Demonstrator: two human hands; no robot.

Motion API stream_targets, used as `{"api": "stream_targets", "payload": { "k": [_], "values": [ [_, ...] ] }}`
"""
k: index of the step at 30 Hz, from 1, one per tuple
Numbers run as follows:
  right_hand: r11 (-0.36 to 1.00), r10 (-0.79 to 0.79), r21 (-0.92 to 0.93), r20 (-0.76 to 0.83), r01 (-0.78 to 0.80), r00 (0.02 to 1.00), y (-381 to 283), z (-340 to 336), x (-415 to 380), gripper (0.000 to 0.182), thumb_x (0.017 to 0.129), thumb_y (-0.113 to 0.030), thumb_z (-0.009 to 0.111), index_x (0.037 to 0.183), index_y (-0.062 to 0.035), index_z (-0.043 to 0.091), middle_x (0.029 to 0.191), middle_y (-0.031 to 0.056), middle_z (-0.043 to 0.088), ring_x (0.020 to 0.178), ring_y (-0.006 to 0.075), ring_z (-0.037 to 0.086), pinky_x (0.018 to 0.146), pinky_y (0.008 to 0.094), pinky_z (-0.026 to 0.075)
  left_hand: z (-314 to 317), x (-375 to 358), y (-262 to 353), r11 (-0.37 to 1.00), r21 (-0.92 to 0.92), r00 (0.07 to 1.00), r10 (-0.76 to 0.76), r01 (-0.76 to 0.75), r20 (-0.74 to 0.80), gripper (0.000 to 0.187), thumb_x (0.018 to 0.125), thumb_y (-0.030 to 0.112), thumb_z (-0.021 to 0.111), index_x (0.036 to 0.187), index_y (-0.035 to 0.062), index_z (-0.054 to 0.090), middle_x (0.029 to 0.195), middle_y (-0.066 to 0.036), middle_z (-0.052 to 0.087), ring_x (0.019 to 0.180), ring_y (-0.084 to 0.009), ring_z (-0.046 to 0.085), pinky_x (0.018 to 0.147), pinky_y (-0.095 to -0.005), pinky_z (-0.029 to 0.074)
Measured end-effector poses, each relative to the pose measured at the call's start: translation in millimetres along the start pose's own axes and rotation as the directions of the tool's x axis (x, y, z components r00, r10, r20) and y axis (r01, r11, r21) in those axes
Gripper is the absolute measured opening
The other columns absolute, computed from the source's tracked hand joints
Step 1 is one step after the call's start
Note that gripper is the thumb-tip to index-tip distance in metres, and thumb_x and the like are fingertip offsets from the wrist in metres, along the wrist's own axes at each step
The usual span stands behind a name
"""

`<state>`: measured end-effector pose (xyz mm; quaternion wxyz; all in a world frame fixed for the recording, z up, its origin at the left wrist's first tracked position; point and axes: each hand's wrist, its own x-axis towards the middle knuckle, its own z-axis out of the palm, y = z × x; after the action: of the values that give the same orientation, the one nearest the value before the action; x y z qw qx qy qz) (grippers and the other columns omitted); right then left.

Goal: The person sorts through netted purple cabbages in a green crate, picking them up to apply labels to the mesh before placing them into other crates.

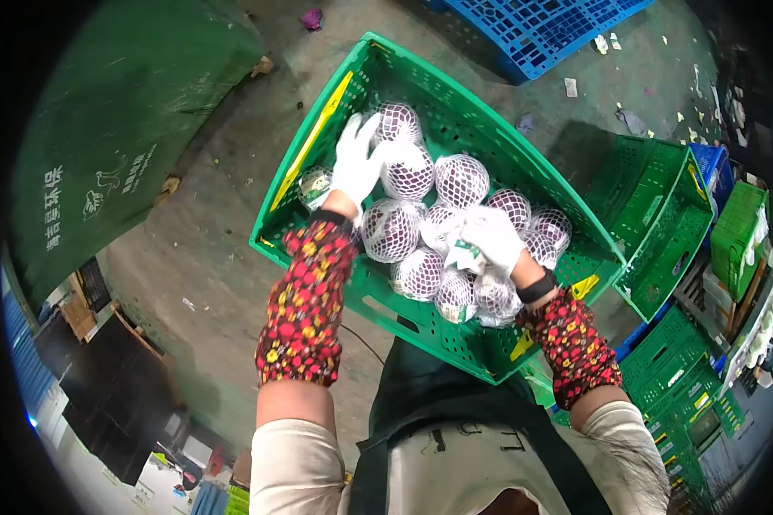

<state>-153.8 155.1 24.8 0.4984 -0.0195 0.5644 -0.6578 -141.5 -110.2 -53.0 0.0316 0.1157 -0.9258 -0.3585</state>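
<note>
Several round, dark purple heads that look like red cabbages [462, 181], each in a white foam net, lie in a green plastic crate [489, 112]. My left hand [355, 163], in a white glove, is at the crate's left part with its fingers apart, beside a netted cabbage [408, 174]. Another netted head [314, 185] lies partly behind that wrist. My right hand [492, 238], also gloved, has its fingers curled on a netted cabbage [439, 227] in the middle of the pile. A white and green printed piece [464, 257] shows under its fingertips.
A blue plastic pallet [550, 30] lies beyond the crate. More green crates [661, 215] stand at the right, with others [678, 386] lower down. A large green panel [120, 129] with white lettering stands at the left. Scraps [631, 120] litter the floor.
</note>
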Motion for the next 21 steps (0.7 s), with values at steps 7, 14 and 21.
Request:
{"api": "stream_targets", "payload": {
  "k": [7, 14, 21],
  "values": [
    [0.995, 0.052, 0.08, 0.045, -0.055, 0.998, 31, 38, 71, 0.015, 0.084, -0.007, 0.053, 0.099, -0.0038, 0.055, 0.071, 0.0007, 0.056, 0.06, 0.0073, 0.052, 0.048, 0.0213, 0.044, -96, -89, -1, 0.839, -0.386, 0.874, -0.464, 0.384, -0.14, 0.038, 0.086, 0.007, 0.047, 0.123, -0.001, 0.044, 0.119, -0.016, 0.051, 0.111, -0.0225, 0.049, 0.096, -0.0304, 0.036],
    [0.497, -0.264, -0.84, 0.091, 0.216, 0.96, 37, 137, 133, 0.041, 0.076, -0.03, 0.06, 0.115, -0.0206, 0.051, 0.092, 0.0147, 0.059, 0.085, 0.0323, 0.058, 0.071, 0.0411, 0.047, -121, -99, 14, 0.923, 0.211, 0.935, -0.274, 0.321, -0.225, 0.028, 0.082, 0.006, 0.05, 0.109, 0.0071, 0.057, 0.103, -0.014, 0.06, 0.094, -0.0302, 0.058, 0.083, -0.0355, 0.045],
    [0.484, -0.157, -0.868, -0.208, -0.109, 0.965, 41, 173, 182, 0.054, 0.072, -0.046, 0.06, 0.112, -0.0104, 0.051, 0.103, 0.0157, 0.055, 0.092, 0.0323, 0.057, 0.077, 0.0392, 0.047, -111, -109, -6, 0.917, 0.22, 0.936, -0.292, 0.333, -0.198, 0.03, 0.083, 0.006, 0.051, 0.113, 0.0065, 0.054, 0.107, -0.013, 0.059, 0.096, -0.03, 0.058, 0.083, -0.0345, 0.046]
  ]
}}
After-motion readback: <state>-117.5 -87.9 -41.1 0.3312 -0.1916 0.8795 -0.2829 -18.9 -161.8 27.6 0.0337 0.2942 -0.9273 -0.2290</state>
